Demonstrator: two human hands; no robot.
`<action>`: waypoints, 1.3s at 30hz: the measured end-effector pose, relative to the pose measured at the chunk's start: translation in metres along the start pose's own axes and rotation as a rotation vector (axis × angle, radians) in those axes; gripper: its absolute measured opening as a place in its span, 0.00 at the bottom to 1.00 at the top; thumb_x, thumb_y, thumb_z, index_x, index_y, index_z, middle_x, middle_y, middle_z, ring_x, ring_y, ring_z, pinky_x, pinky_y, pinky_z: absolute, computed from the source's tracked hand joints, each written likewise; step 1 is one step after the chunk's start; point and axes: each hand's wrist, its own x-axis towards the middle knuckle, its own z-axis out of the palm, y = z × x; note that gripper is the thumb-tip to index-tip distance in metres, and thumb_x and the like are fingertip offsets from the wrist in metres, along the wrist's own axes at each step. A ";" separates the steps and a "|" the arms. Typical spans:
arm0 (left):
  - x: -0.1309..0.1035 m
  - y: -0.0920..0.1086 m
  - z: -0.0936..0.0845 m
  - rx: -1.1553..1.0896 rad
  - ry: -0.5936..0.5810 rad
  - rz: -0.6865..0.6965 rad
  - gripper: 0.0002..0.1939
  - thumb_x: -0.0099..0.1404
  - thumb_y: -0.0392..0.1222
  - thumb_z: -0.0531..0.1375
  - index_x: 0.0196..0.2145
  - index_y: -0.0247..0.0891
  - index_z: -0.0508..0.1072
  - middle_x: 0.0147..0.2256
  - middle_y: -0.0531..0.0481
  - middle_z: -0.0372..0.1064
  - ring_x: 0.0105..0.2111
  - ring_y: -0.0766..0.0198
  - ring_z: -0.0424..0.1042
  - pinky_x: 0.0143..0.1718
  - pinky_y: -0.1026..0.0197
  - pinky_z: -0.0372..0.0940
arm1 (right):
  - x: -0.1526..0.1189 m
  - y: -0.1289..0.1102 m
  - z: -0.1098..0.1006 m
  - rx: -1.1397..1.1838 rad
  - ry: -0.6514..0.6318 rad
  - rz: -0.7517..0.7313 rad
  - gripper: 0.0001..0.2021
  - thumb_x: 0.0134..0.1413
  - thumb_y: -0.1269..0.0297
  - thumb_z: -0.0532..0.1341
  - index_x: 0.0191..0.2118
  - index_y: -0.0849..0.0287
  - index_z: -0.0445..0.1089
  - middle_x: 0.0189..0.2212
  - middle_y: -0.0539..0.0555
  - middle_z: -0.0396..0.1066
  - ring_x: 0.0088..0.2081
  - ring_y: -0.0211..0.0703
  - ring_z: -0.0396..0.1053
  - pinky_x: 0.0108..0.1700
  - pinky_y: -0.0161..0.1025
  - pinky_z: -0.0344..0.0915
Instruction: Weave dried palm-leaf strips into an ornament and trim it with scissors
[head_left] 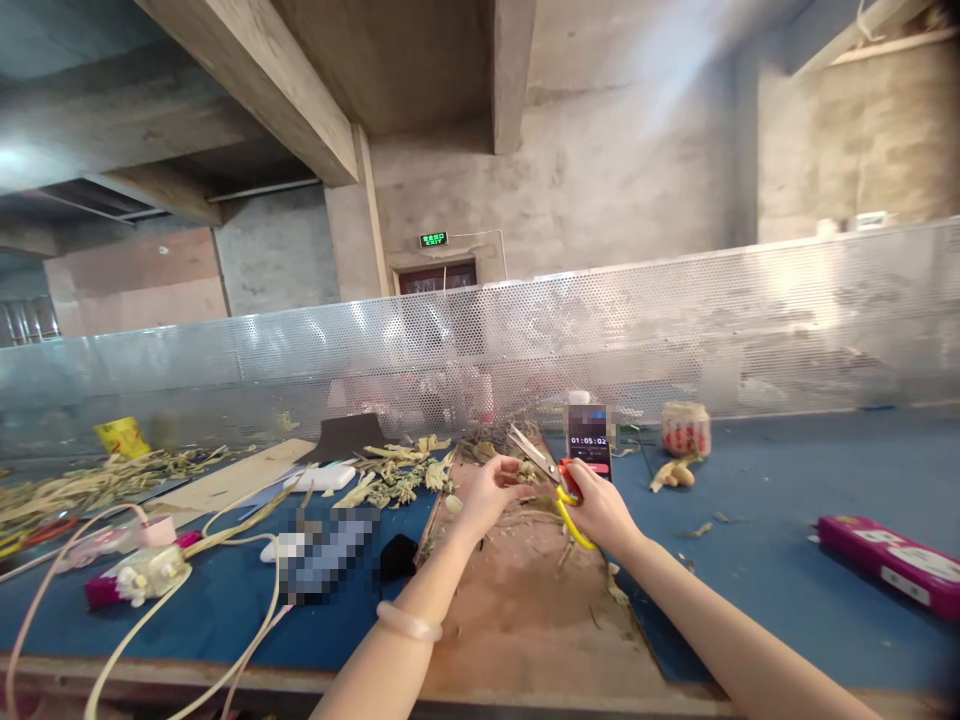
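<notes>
In my right hand (600, 505) are scissors (566, 490) with yellow and red handles, their blades parted and pointing up and left. My left hand (495, 490) is beside the blades, fingers curled round a bit of dried plant; the exact piece is hard to make out. Both hands are above a brown board (517, 620) scattered with stems and scraps. Behind them, a tangle of dark dried roots (499, 440) lies at the board's far end. Dried leafy stalks (405, 472) are heaped to the left of the board.
A phone showing a timer (589, 440) stands behind my right hand. Farther right are a jar (685, 430) and a magenta box (892, 560). Cables and a power strip (139, 578) lie left, near a black object (397, 557). A perforated metal panel (660, 320) runs behind.
</notes>
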 end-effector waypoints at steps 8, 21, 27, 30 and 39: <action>-0.002 0.006 0.006 -0.099 -0.124 -0.047 0.19 0.43 0.38 0.68 0.35 0.36 0.71 0.35 0.45 0.72 0.34 0.60 0.71 0.37 0.60 0.63 | -0.002 -0.009 0.002 0.050 -0.080 -0.028 0.05 0.45 0.68 0.52 0.32 0.57 0.60 0.33 0.53 0.66 0.32 0.41 0.65 0.31 0.32 0.57; -0.004 0.001 0.006 -0.019 -0.126 -0.049 0.20 0.43 0.38 0.68 0.36 0.36 0.71 0.32 0.46 0.72 0.31 0.62 0.70 0.33 0.62 0.63 | -0.003 -0.015 0.002 0.096 -0.097 -0.048 0.04 0.49 0.68 0.49 0.26 0.57 0.56 0.24 0.51 0.64 0.24 0.39 0.60 0.27 0.33 0.51; -0.004 0.001 0.008 0.021 -0.072 -0.034 0.20 0.43 0.38 0.68 0.36 0.37 0.70 0.35 0.47 0.71 0.34 0.61 0.70 0.35 0.61 0.63 | 0.002 -0.022 0.002 0.365 -0.041 0.098 0.05 0.47 0.66 0.50 0.23 0.58 0.55 0.20 0.48 0.60 0.23 0.35 0.56 0.25 0.31 0.51; -0.004 0.005 0.010 -0.001 -0.047 -0.033 0.20 0.45 0.39 0.67 0.37 0.37 0.70 0.36 0.46 0.71 0.36 0.60 0.70 0.37 0.60 0.63 | 0.004 -0.026 -0.001 0.500 -0.011 0.151 0.06 0.48 0.65 0.49 0.23 0.59 0.56 0.20 0.47 0.59 0.23 0.34 0.56 0.25 0.30 0.51; -0.003 0.008 0.005 0.109 -0.082 -0.033 0.15 0.56 0.51 0.58 0.32 0.37 0.75 0.33 0.46 0.72 0.37 0.57 0.68 0.38 0.61 0.62 | 0.005 -0.014 0.000 0.572 0.028 0.230 0.09 0.49 0.63 0.49 0.22 0.58 0.54 0.18 0.45 0.55 0.23 0.34 0.54 0.24 0.30 0.51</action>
